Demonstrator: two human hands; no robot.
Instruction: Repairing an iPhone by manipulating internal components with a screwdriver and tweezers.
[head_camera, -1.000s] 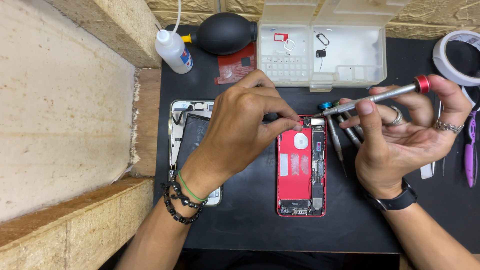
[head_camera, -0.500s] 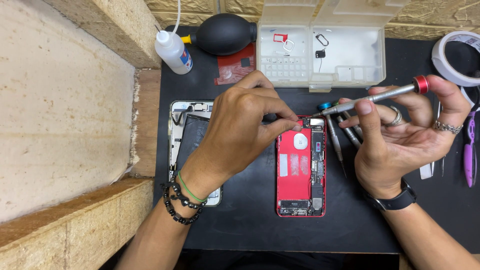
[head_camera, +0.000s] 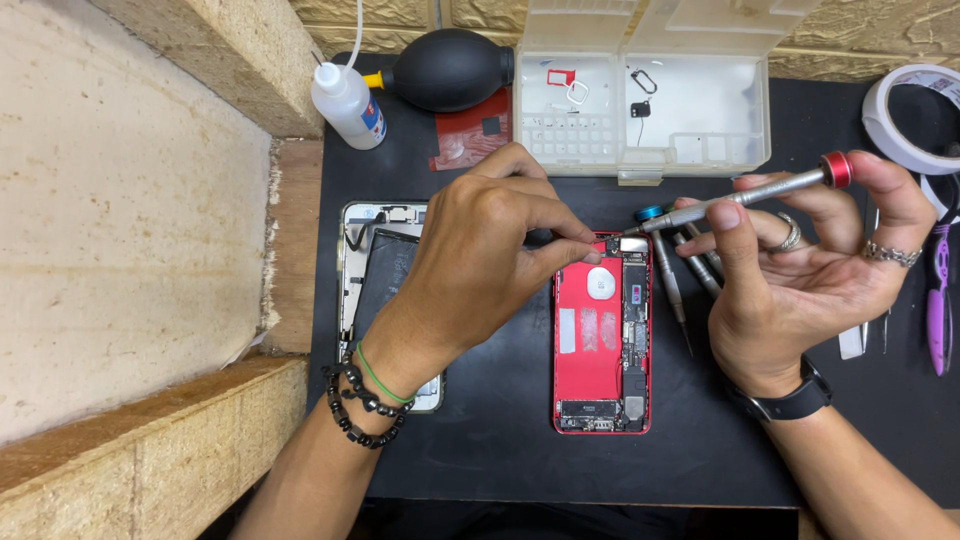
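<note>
A: Obs., head cam. Red phone shell (head_camera: 602, 335) lies flat, centre of frame, on black mat (head_camera: 500, 440) over the worktop, opened, boards showing along its right edge.

B: L hand?

A: Left hand (head_camera: 480, 250) centre, palm down, thumb + forefinger pinched narrow at the shell's top edge, just left of the camera corner. Whether anything small sits in the pinch: can't tell. Bead bracelets (head_camera: 365, 405) on that wrist.

B: R hand?

A: Right hand (head_camera: 810, 270) right of centre, palm up. Its grip holds a red-capped screwdriver (head_camera: 740, 192) betw. thumb and fingers; tip meets the shell's top right corner. Two more drivers (head_camera: 675, 270) are tucked under the same fingers, tips pointing down-left. Rings on fingers, black watch (head_camera: 790, 400) at wrist.

B: Surroundings?

A: Detached screen assy (head_camera: 375, 270) left of shell, partly under L hand. Clear parts box (head_camera: 640, 100) top centre, lid open, small parts inside. Black air blower (head_camera: 450, 68) + white squeeze bottle (head_camera: 348, 100) upper left. Tape roll (head_camera: 905, 110) upper right; purple tool (head_camera: 938, 310) at right edge. Pale stone blocks (head_camera: 120, 220) fill left side.
</note>
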